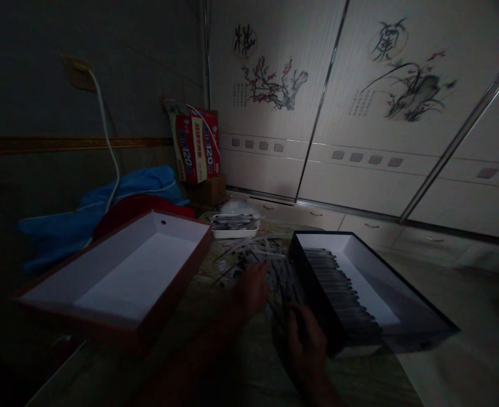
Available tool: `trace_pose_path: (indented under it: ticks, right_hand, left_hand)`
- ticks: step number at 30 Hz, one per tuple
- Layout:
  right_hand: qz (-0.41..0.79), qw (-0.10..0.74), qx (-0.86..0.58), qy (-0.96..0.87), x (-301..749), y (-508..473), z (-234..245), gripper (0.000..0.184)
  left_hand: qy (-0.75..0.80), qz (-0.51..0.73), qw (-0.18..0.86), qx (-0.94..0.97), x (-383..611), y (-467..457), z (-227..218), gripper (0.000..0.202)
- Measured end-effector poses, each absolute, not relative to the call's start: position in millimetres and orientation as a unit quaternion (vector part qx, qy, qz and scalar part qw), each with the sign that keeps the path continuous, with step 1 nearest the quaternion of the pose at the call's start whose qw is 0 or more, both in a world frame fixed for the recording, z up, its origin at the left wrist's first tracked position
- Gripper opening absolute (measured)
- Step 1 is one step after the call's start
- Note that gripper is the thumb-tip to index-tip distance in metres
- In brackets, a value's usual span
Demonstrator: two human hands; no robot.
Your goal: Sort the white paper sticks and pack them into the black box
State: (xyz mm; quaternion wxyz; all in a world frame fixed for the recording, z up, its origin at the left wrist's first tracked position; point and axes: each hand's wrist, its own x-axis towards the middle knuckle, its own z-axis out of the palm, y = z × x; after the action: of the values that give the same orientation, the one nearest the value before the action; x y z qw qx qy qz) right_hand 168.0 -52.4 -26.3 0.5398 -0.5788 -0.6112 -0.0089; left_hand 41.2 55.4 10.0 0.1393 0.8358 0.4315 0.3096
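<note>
The scene is dim. My left hand [252, 291] rests on a loose pile of thin white and dark sticks [253, 254] on the table, fingers curled among them. My right hand [304, 339] lies just left of a black box [419, 316], fingers bent over some dark sticks beside its wall; what they hold is too dark to make out. Inside the black box a neat row of dark sticks [338, 288] lines the left side, the rest showing a white bottom.
An empty red box with a white inside [117, 271] stands at the left. Behind the pile sits a small white tray of sticks [235, 226]. Blue cloth [80, 220], a white cable [107, 141] and red cartons [196, 147] lie against the wall. Painted wardrobe doors [360, 113] fill the back.
</note>
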Motion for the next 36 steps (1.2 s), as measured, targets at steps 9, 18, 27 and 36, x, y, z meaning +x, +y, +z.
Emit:
trace_pose_path:
  ticks: [9, 18, 27, 36]
  right_hand:
    - [-0.023, 0.550, -0.591, -0.590, 172.0, -51.4, -24.5, 0.019]
    - [-0.021, 0.547, -0.597, -0.586, 172.5, -49.8, -22.8, 0.019]
    - [-0.023, 0.549, -0.591, -0.591, 169.6, -47.4, -20.7, 0.022]
    - [-0.006, 0.511, -0.571, -0.642, 168.3, -48.0, -21.7, 0.026]
  left_hand:
    - [0.427, 0.173, 0.009, 0.887, 92.1, 128.3, 11.8, 0.059]
    - [0.378, 0.137, 0.018, 0.915, 61.4, 106.1, 0.5, 0.040]
    - [0.342, 0.220, 0.101, 0.908, 15.0, 76.5, -7.5, 0.039]
    - [0.373, 0.346, 0.163, 0.845, -4.2, 60.4, -9.2, 0.025]
